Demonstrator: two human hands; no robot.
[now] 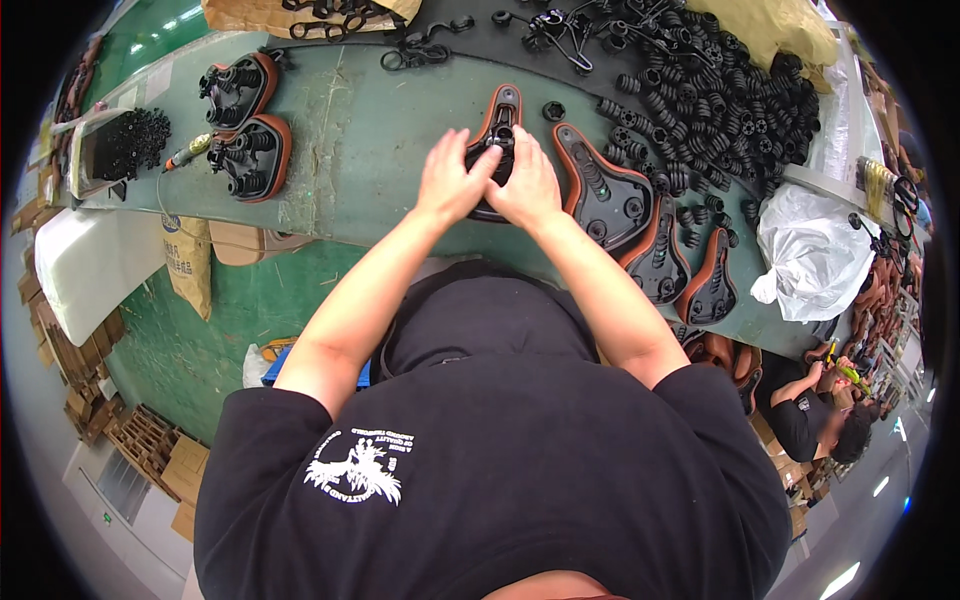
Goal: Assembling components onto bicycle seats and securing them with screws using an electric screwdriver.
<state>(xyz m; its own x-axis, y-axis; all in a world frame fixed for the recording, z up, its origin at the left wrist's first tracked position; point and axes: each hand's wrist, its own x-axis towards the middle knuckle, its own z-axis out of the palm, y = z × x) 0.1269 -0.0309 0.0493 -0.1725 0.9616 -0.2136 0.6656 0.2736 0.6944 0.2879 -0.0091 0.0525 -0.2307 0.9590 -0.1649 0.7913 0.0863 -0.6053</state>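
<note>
A bicycle saddle (506,100) lies upside down on the green workbench, its brown rim round a black underside and its narrow nose pointing away from me. My left hand (456,178) grips its left side, fingers forward and thumb reaching over the middle. From the right, my right hand (526,182) closes on the same saddle. Both thumbs meet over black parts on its underside, which they partly hide. A small black ring-shaped part (554,111) lies just right of the nose. Beside my right hand rests another upturned saddle (612,200) with a bare spring or rail slot.
Two more upturned saddles (662,255) (712,282) line the bench's near right edge. Black coil springs (700,120) are heaped behind them. At left stand two fitted saddles (250,158), a powered screwdriver (187,152) and a bin of small black parts (130,143). A co-worker (815,410) sits at far right.
</note>
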